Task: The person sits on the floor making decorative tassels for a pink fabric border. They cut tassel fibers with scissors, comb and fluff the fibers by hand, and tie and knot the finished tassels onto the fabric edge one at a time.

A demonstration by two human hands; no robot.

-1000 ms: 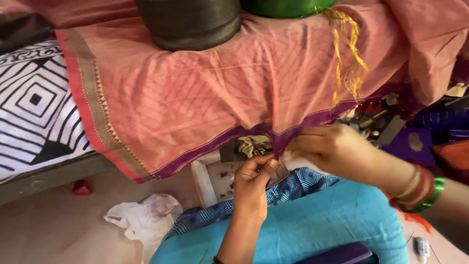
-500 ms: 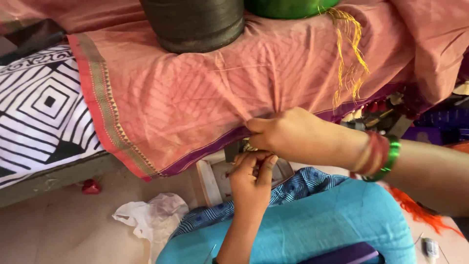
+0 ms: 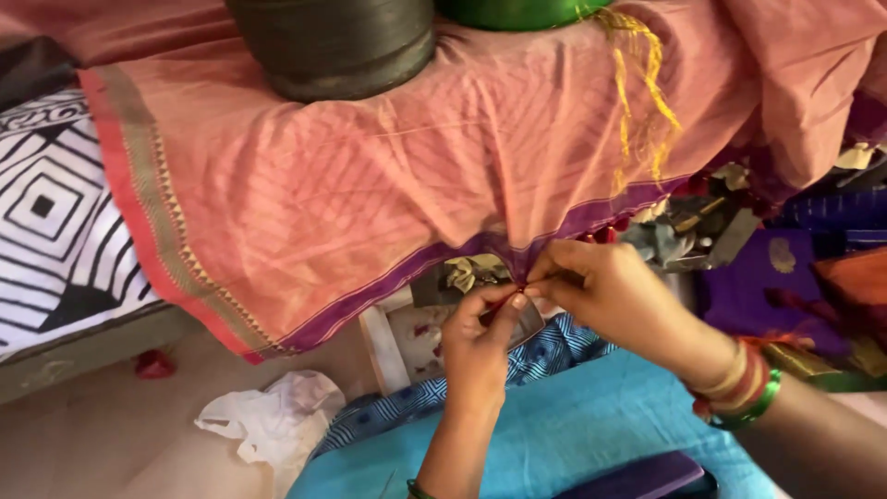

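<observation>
Pink cloth [image 3: 388, 194] w/ purple border hung across upper-centre frame; its lower edge dipped at centre, where both hands met. Left hand [image 3: 480, 346] & right hand [image 3: 619, 300] each pinched narrow on that border, apparently working a small red thread/tassel. Judged mid-knotting; next move likely needs steady fingertip tension.

2 hands [image 3: 480, 346] – 1 pink cloth [image 3: 370, 185] – 2 pots [image 3: 333, 46], 1 white rag [image 3: 273, 420], approx.
</observation>
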